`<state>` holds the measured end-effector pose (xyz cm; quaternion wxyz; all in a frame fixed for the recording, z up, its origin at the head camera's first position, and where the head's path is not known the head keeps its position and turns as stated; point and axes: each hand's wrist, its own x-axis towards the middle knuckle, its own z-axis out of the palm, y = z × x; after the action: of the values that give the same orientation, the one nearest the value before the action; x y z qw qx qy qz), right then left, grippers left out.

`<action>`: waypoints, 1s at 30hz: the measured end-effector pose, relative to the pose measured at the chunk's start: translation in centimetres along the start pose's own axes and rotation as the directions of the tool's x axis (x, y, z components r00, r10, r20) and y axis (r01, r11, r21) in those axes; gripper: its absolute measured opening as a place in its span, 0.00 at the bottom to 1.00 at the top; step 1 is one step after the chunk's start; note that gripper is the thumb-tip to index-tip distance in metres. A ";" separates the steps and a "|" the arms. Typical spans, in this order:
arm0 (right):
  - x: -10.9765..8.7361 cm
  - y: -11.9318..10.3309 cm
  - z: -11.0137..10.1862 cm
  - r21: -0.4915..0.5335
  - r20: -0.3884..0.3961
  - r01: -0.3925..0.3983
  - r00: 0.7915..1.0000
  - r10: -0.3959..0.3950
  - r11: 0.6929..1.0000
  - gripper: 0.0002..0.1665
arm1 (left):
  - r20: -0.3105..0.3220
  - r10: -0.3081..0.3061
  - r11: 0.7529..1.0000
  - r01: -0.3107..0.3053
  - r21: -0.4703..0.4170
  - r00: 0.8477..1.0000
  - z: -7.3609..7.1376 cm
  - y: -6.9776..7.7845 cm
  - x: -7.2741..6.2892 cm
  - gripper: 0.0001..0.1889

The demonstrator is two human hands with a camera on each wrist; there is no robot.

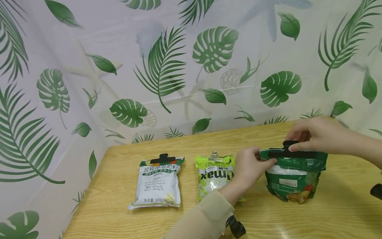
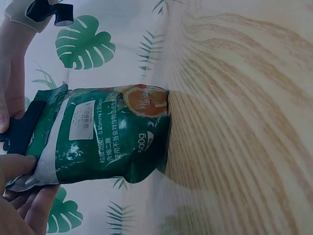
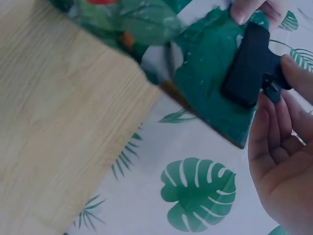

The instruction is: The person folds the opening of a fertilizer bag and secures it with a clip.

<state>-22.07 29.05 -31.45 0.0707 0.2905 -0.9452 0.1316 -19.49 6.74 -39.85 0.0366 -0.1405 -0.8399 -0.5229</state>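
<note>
A green fertilizer bag (image 1: 286, 186) stands upright on the table at the right, its top folded down. My left hand (image 1: 249, 166) pinches the left end of that fold between thumb and fingers. A black clip (image 1: 305, 154) sits across the fold, and my right hand (image 1: 320, 134) pinches its handle from above. In the right wrist view the wide black clip (image 3: 247, 66) lies over the green plastic, with thumb and fingertips of the right hand (image 3: 281, 147) on its handle. From the left wrist, the bag (image 2: 112, 137) shows its printed front and orange picture.
Left on the wooden table (image 1: 101, 199) lies a white fertilizer bag (image 1: 159, 186) closed by a black clip (image 1: 162, 160). Between it and the green bag is a lime-green bag (image 1: 206, 189) with a metal clip (image 1: 214, 154), partly behind my left forearm. A leaf-print cloth (image 1: 185, 119) hangs behind.
</note>
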 end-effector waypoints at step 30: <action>-1.9 0.6 2.8 0.246 -0.025 -0.086 0.995 0.095 0.966 0.17 | 0.056 -0.038 0.999 0.038 0.001 0.998 -0.4 0.4 0.1 0.16</action>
<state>-21.00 29.74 -34.63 0.0455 0.2508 -0.9327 0.2552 -19.52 6.58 -39.30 0.0031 -0.1391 -0.8431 -0.5194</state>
